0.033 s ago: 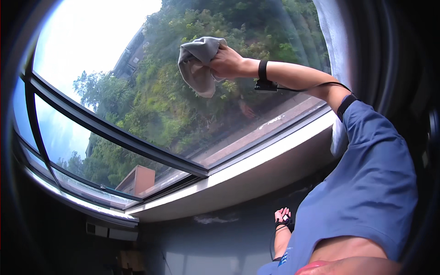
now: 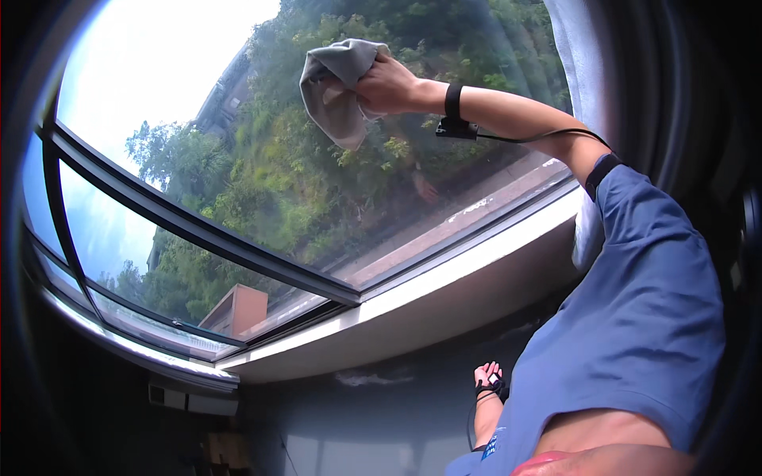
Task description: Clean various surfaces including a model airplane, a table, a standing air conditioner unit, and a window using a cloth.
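Observation:
My right hand (image 2: 387,86) is raised against the large window pane (image 2: 262,182), its fingers closed on a folded grey cloth (image 2: 324,75). The cloth bulges out to the left of the hand and hangs a little below it. A black strap with a small box is around my right wrist, and a cable runs from it up the arm. Low beside my body, my left hand (image 2: 489,373) hangs away from the window with its fingers loosely apart. It holds nothing visible and also wears a small strapped device.
A dark window frame bar (image 2: 206,222) crosses to the left, with smaller panes beyond it. A white sill (image 2: 444,289) runs under the glass. A pale curtain (image 2: 583,230) hangs at the right. Through the glass stand trees and an orange-brown box shape (image 2: 248,309).
My right hand has moved up and slightly left over the glass, carrying the cloth with it. My left hand has hardly moved.

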Demonstrator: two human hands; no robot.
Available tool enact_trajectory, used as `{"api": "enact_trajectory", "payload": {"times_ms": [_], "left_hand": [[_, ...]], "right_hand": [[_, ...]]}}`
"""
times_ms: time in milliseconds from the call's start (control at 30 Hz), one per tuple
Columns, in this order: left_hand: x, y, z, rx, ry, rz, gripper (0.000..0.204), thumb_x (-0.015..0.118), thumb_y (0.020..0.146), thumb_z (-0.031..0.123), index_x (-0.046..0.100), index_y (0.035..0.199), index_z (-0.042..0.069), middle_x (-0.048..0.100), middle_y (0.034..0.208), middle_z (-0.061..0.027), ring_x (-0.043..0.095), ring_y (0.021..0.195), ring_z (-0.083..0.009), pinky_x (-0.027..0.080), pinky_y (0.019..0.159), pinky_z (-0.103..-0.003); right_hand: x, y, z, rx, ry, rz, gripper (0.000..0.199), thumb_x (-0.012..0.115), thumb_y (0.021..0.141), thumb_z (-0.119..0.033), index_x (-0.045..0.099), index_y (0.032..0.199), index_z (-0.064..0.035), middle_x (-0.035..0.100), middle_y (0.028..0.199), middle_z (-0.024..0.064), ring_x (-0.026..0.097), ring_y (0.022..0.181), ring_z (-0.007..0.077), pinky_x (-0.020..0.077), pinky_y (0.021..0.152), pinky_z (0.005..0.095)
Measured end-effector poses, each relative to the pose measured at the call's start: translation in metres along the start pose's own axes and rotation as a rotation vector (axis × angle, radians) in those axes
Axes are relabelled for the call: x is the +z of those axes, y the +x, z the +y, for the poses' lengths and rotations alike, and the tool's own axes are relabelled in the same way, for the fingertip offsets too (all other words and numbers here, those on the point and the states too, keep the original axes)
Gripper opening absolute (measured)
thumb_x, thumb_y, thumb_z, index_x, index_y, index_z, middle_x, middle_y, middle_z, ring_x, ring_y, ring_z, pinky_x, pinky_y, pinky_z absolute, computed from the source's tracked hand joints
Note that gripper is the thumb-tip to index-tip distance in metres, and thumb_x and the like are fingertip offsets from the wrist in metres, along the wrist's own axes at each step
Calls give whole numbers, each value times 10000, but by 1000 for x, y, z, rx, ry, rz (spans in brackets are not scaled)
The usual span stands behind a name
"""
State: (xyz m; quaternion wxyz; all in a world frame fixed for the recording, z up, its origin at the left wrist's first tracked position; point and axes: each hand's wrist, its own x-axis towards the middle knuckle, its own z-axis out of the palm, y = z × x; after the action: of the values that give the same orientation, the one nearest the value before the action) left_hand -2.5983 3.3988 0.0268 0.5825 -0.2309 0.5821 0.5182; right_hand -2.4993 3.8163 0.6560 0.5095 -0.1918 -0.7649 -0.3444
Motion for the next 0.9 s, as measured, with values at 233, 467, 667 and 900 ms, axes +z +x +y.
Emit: {"api": "enact_trajectory", "payload": {"times_ms": [233,467,667,900], "left_hand": [[-58,11,-36,-26,-250,174,203,331,865,216,486,975,143,615,919,-55,603,809,-232,461,732,-441],[-49,15,-55,-113,-416,145,218,350,870,240,491,998,135,626,964,-91,611,866,-286,475,763,-484],[-19,-9,21,67,-482,141,286,353,893,309,455,1042,87,533,1035,-148,567,868,-290,499,797,-477],[-49,-71,112,432,-657,139,434,348,895,319,391,1235,51,447,1260,-138,486,1108,-274,439,923,-458]], "right_hand": [[-45,145,59,251,-212,601,598,547,718,-120,437,1305,-114,393,1328,190,302,1250,439,202,976,632],[8,103,-72,-2,113,277,523,576,736,-140,488,1251,-165,444,1307,95,360,1244,314,251,1020,498],[128,-140,-213,-347,342,-319,302,547,767,-203,656,1044,-254,569,1172,-50,434,1207,175,277,1061,370],[115,-155,-203,-413,347,-628,189,594,705,-247,663,871,-189,618,962,-27,500,1072,157,287,985,357]]}}
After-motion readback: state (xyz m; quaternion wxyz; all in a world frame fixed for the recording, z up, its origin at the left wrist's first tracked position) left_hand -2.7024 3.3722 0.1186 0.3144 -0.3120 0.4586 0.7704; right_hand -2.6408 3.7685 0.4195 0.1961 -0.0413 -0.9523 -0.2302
